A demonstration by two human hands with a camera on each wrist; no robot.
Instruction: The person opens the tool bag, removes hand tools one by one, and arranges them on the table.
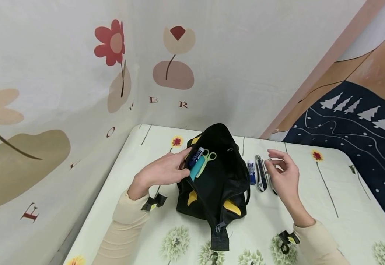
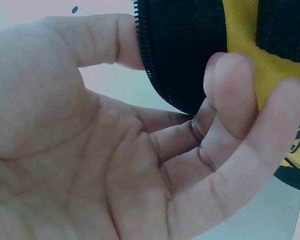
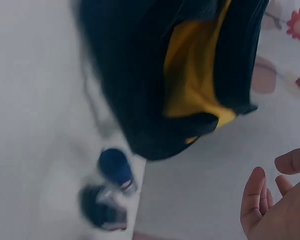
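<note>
A black bag (image 1: 209, 198) with yellow patches stands unzipped on the table. My left hand (image 1: 164, 169) grips its left edge; in the left wrist view the thumb lies at the zipper's edge and the fingers curl against the yellow side (image 2: 270, 65). Inside the bag are a dark blue tube (image 1: 196, 157), a teal item (image 1: 197, 168) and light green scissors (image 1: 207, 160). My right hand (image 1: 285, 176), fingers loosely bent and holding nothing, is right of the bag. Beside it lie a blue glue stick (image 1: 251, 173) and a utility knife (image 1: 261, 173); another slim item is mostly hidden behind the hand.
The bag's zipper pull (image 1: 219, 226) and end tab lie toward the front of the flower-printed table cover (image 1: 175, 235). Printed fabric walls (image 1: 232, 73) rise behind and left, with a dark blue patterned cloth (image 1: 351, 121) at the right.
</note>
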